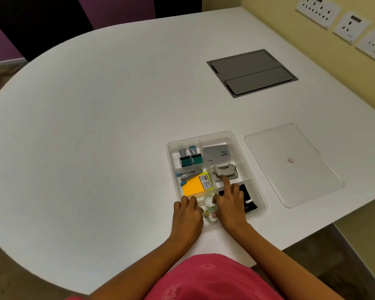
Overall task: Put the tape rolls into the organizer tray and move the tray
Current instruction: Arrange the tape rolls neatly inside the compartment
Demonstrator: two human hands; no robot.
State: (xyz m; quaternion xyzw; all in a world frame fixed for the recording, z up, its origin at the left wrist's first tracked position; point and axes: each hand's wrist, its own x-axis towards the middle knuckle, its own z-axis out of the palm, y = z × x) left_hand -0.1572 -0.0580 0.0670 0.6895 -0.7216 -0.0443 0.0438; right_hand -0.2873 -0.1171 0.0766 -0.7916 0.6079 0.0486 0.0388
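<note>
A clear plastic organizer tray [236, 139] lies on the white table, a little right of centre and near me. Clear tape rolls [208, 206] with white cores sit bunched in its near-left compartment. Both hands rest at that compartment: my left hand [187, 215] curls against the rolls from the left, and my right hand [228, 205] presses on them from the right. The right index finger stretches forward and touches the metal hole punch [224, 171]. How many rolls there are is partly hidden by the fingers.
The tray also holds two stamps [189, 158], a grey box [218, 153], a stapler [188, 173], orange and yellow sticky notes [195, 185] and black clips [248, 202]. The clear lid [292, 163] lies to the tray's right. A grey cable hatch [251, 72] is set into the table farther back.
</note>
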